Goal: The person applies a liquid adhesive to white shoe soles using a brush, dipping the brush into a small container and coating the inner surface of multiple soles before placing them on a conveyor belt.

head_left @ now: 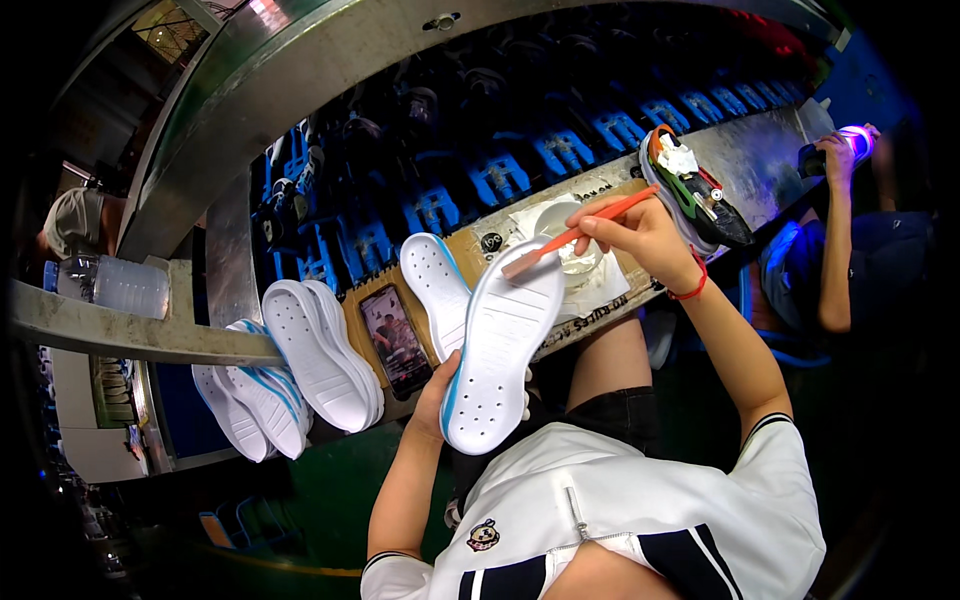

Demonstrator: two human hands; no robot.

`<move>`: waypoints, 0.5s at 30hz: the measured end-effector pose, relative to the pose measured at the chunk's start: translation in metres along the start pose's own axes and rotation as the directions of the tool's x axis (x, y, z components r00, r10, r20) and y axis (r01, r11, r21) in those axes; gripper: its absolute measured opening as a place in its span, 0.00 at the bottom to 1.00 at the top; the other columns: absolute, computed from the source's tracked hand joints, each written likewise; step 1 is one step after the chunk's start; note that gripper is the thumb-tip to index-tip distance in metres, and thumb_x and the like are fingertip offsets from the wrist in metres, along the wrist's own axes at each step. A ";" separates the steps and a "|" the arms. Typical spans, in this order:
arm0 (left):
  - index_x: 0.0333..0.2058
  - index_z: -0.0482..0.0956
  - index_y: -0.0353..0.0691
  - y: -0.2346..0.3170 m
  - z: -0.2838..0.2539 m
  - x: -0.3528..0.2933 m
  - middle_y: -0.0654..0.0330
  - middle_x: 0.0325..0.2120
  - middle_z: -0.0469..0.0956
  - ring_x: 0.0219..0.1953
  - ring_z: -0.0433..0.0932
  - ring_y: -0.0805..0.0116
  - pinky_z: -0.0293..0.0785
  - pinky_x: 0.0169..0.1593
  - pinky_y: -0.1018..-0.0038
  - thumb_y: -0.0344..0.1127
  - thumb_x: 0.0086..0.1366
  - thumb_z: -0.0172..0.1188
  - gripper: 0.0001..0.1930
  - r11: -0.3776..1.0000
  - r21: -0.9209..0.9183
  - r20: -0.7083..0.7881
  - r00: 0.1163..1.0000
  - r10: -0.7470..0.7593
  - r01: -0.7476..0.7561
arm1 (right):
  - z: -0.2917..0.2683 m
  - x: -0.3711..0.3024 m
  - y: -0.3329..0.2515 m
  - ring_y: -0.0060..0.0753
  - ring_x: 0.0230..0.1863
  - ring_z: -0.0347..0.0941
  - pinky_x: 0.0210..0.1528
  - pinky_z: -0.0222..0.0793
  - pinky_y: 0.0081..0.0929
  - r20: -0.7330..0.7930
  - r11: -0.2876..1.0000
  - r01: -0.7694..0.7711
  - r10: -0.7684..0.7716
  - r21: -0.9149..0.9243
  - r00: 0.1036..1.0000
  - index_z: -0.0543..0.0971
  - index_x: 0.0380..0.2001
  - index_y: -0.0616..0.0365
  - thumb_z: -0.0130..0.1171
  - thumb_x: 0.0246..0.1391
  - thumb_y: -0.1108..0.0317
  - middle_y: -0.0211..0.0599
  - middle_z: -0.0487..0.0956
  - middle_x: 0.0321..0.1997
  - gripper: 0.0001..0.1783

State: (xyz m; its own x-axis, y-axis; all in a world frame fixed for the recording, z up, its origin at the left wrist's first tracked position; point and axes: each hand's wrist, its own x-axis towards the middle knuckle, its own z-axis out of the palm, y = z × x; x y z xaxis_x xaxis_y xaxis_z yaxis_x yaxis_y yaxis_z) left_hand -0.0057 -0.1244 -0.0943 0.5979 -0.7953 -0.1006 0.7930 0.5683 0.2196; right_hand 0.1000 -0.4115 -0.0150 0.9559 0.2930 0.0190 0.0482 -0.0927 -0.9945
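Observation:
In my left hand [437, 394] is a white shoe sole [500, 350] with small holes and a light blue edge, tilted in front of my chest. The fingers wrap its left side; some of them are hidden behind it. An orange-red brush [618, 207] is pinched in my right hand [645, 238]. Its head lies over the sole's far end and appears to touch it. Behind that end, a white bowl [552, 217] stands on whitish, stained paper [600, 292]. Another white sole [430, 285] rests on the cardboard at the left, partly covered by the held one.
A phone [393, 335] lies left of the soles. Further left are stacked white soles [315, 350] and blue-edged ones [262, 405], near a metal bar [150, 335]. A colourful shoe [690, 190] sits at the right. Blue racks [500, 178] run behind. A co-worker's hand [835, 155] holds a purple-lit shoe.

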 end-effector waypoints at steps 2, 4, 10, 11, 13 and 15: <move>0.62 0.55 0.34 0.001 -0.005 -0.003 0.40 0.53 0.68 0.51 0.73 0.45 0.72 0.51 0.49 0.58 0.66 0.40 0.36 0.999 0.008 -0.045 0.998 -0.039 0.039 | 0.010 0.004 -0.015 0.20 0.32 0.74 0.33 0.66 0.17 0.087 0.982 0.127 -0.115 -0.143 0.989 0.82 0.36 0.62 0.58 0.53 0.68 0.33 0.82 0.28 0.11; 0.62 0.54 0.34 0.002 -0.009 -0.005 0.40 0.53 0.68 0.51 0.73 0.43 0.71 0.51 0.47 0.59 0.67 0.38 0.36 0.998 -0.023 -0.116 0.991 -0.066 0.064 | 0.019 0.009 -0.024 0.23 0.32 0.75 0.33 0.67 0.20 0.240 0.914 0.311 -0.250 -0.261 0.938 0.82 0.35 0.60 0.60 0.53 0.68 0.33 0.82 0.30 0.09; 0.62 0.54 0.34 0.003 -0.003 0.006 0.37 0.51 0.68 0.50 0.72 0.40 0.71 0.49 0.44 0.64 0.66 0.34 0.40 0.985 -0.158 -0.029 0.997 -0.076 0.071 | 0.035 0.019 -0.029 0.26 0.32 0.69 0.38 0.67 0.25 0.453 0.835 0.487 -0.342 -0.255 0.823 0.84 0.31 0.54 0.62 0.49 0.69 0.30 0.80 0.28 0.06; 0.62 0.54 0.34 0.001 -0.001 0.007 0.36 0.50 0.67 0.48 0.73 0.40 0.73 0.47 0.45 0.65 0.64 0.36 0.41 0.992 -0.116 -0.007 0.998 -0.059 0.058 | 0.021 0.025 -0.028 0.26 0.33 0.69 0.38 0.67 0.25 0.419 0.812 0.502 -0.362 -0.297 0.833 0.84 0.31 0.55 0.62 0.49 0.69 0.30 0.80 0.28 0.06; 0.62 0.54 0.34 -0.005 0.004 0.005 0.36 0.50 0.67 0.46 0.74 0.41 0.73 0.46 0.46 0.66 0.63 0.38 0.41 0.991 -0.130 -0.007 1.000 -0.023 0.022 | -0.008 0.032 -0.023 0.25 0.34 0.69 0.40 0.67 0.25 0.311 0.817 0.441 -0.337 -0.373 0.888 0.84 0.31 0.56 0.61 0.50 0.69 0.29 0.81 0.29 0.06; 0.61 0.55 0.33 -0.007 0.012 0.009 0.37 0.50 0.68 0.43 0.75 0.43 0.74 0.44 0.48 0.65 0.62 0.42 0.42 0.990 -0.138 0.026 0.999 0.027 -0.024 | -0.028 0.026 -0.021 0.24 0.36 0.69 0.42 0.66 0.25 0.170 0.856 0.324 -0.278 -0.404 0.945 0.83 0.33 0.59 0.60 0.52 0.69 0.30 0.81 0.28 0.07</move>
State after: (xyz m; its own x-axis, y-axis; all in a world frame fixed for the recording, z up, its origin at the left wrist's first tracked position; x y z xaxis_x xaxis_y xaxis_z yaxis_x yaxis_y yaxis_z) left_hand -0.0076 -0.1383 -0.0849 0.6162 -0.7846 -0.0694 0.7872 0.6107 0.0855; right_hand 0.1323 -0.4282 0.0090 0.8413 0.4641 0.2771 0.4678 -0.3684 -0.8034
